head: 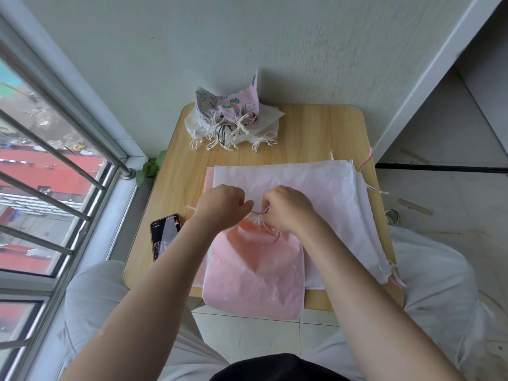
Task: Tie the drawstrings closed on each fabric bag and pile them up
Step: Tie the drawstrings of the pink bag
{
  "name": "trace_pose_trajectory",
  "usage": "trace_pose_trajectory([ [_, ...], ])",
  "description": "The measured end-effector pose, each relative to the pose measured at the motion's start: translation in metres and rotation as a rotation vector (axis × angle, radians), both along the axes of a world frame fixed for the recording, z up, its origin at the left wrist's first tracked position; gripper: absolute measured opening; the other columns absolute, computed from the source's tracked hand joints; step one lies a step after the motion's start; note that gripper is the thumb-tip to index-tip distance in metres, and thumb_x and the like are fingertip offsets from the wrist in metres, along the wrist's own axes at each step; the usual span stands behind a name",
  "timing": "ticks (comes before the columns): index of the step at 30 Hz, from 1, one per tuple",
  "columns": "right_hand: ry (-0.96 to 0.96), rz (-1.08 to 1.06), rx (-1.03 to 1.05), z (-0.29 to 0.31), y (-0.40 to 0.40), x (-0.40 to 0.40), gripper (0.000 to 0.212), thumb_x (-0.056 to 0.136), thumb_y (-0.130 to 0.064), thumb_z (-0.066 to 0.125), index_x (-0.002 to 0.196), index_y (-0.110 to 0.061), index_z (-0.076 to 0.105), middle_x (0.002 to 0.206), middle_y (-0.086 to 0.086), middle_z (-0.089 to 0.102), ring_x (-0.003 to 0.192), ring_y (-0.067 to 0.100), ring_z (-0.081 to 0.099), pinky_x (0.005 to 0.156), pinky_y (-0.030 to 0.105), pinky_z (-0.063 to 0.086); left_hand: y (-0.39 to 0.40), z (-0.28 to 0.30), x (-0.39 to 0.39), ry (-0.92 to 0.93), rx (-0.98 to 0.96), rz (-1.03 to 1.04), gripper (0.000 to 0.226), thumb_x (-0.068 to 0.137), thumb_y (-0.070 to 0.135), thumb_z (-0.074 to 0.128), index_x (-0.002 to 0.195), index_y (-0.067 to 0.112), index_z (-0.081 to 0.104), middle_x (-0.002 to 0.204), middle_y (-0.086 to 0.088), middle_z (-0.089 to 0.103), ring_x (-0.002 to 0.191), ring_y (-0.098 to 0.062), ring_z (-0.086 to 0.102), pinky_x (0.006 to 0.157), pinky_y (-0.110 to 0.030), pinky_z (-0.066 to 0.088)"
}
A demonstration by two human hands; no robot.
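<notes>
Head view: the small wooden table [316, 127] fills the space under the hands, its near edge below the forearms and its left edge close to the window rail [63, 160] on the left-hand side. A bare strip of tabletop lies beyond the hands, between the flat bags and the far pile; little free surface remains beside either hand.

The pink bag [255, 273] lies just below both hands, its lower end hanging past the table's near edge. It is pale pink with faint light spots and a white seam border; its neck is gathered into tight puckers. Its long axis runs from the person's lap towards the wall, with the cinched mouth pointing away from the person, up to the hands.

The left hand [220, 206] and right hand [288, 209] are close together at that neck, each pinched on the pink drawstring [265, 210].

Under and beyond the right hand lies a flat white bag [316, 185]. Well beyond both hands sits the pile of tied bags [233, 116]. A phone [165, 237] lies just left of the left forearm.
</notes>
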State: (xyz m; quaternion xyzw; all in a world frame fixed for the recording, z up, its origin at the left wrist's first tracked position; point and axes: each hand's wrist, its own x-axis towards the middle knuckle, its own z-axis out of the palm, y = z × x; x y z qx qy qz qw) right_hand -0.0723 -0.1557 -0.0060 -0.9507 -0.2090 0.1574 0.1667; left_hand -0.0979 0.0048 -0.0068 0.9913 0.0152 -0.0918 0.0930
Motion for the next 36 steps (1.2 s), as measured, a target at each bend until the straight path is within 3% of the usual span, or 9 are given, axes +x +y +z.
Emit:
trace_pose_trajectory([
  [3, -0.014, 0.000, -0.006, -0.003, 0.003, -0.001, 0.015, 0.086, -0.020, 0.064, 0.097, -0.018, 0.072, 0.107, 0.001, 0.063, 0.096, 0.022, 0.061, 0.077, 0.032, 0.051, 0.002, 0.006, 0.001, 0.173, -0.271, 0.108, 0.041, 0.090, 0.039, 0.057, 0.066, 0.007, 0.058, 0.064, -0.002, 0.053, 0.058, -0.015, 0.045, 0.052, -0.026, 0.033],
  [5, -0.019, 0.008, -0.002, -0.006, 0.008, -0.002, 0.012, 0.086, -0.022, 0.063, 0.093, -0.016, 0.071, 0.105, 0.002, 0.063, 0.095, 0.023, 0.061, 0.075, 0.031, 0.049, 0.000, 0.012, 0.000, 0.233, -0.471, 0.144, 0.034, 0.089, 0.032, 0.060, 0.075, 0.002, 0.068, 0.068, -0.004, 0.057, 0.056, -0.012, 0.044, 0.054, -0.024, 0.035],
  [11, 0.007, 0.018, 0.048, -0.008, 0.010, -0.002, 0.019, 0.085, -0.034, 0.066, 0.093, -0.016, 0.069, 0.101, 0.003, 0.062, 0.093, 0.023, 0.060, 0.074, 0.032, 0.048, -0.011, 0.004, -0.012, 0.204, -0.949, 0.363, 0.017, 0.087, 0.017, 0.065, 0.084, 0.003, 0.074, 0.065, -0.004, 0.059, 0.057, -0.013, 0.049, 0.052, -0.023, 0.040],
  [14, 0.092, -0.045, 0.149, -0.012, 0.007, -0.001, 0.022, 0.081, -0.039, 0.072, 0.084, -0.019, 0.064, 0.088, -0.004, 0.061, 0.081, 0.017, 0.059, 0.060, 0.027, 0.040, -0.016, -0.003, -0.017, 0.165, -1.142, 0.513, 0.015, 0.089, 0.011, 0.062, 0.083, 0.005, 0.074, 0.055, -0.003, 0.055, 0.047, -0.014, 0.047, 0.047, -0.023, 0.037],
  [19, 0.258, -0.173, 0.420, -0.022, -0.001, 0.001, 0.009, 0.088, -0.021, 0.066, 0.089, -0.015, 0.072, 0.096, -0.002, 0.070, 0.094, 0.016, 0.063, 0.080, 0.030, 0.049, -0.008, -0.016, -0.015, 0.203, -1.484, 0.683, 0.015, 0.093, 0.009, 0.056, 0.095, 0.005, 0.071, 0.094, -0.009, 0.069, 0.045, -0.011, 0.038, 0.045, -0.023, 0.031],
  [21, 0.277, -0.176, 0.442, -0.024, -0.001, 0.001, 0.009, 0.089, -0.018, 0.065, 0.090, -0.015, 0.073, 0.096, -0.002, 0.071, 0.095, 0.015, 0.063, 0.080, 0.028, 0.047, -0.007, -0.017, -0.015, 0.211, -1.505, 0.719, 0.016, 0.094, 0.013, 0.057, 0.100, 0.007, 0.070, 0.095, -0.006, 0.069, 0.045, -0.010, 0.033, 0.043, -0.021, 0.029],
  [24, 0.276, -0.190, 0.428, -0.027, 0.002, -0.001, 0.010, 0.088, -0.018, 0.064, 0.089, -0.013, 0.073, 0.094, 0.000, 0.071, 0.092, 0.016, 0.063, 0.078, 0.029, 0.049, -0.014, -0.016, -0.018, 0.168, -1.372, 0.745, 0.016, 0.091, 0.015, 0.065, 0.101, 0.007, 0.073, 0.076, -0.003, 0.063, 0.040, -0.008, 0.037, 0.039, -0.018, 0.028],
  [31, 0.244, -0.230, 0.467, -0.027, -0.004, -0.001, 0.014, 0.088, -0.022, 0.070, 0.088, -0.008, 0.071, 0.077, -0.010, 0.062, 0.072, 0.003, 0.055, 0.062, 0.020, 0.041, -0.016, -0.015, -0.013, 0.031, -1.110, 0.748, 0.011, 0.083, 0.018, 0.076, 0.079, 0.007, 0.074, 0.055, 0.001, 0.055, 0.033, -0.002, 0.044, 0.037, -0.012, 0.033],
  [36, 0.314, -0.297, 0.509, -0.019, -0.012, 0.009, 0.027, 0.085, -0.032, 0.073, 0.081, -0.006, 0.068, 0.071, -0.003, 0.064, 0.061, 0.003, 0.053, 0.057, 0.015, 0.041, -0.013, -0.013, -0.009, 0.025, -0.968, 0.655, 0.018, 0.084, 0.027, 0.074, 0.077, 0.010, 0.076, 0.057, 0.001, 0.057, 0.050, -0.010, 0.048, 0.050, -0.019, 0.038],
])
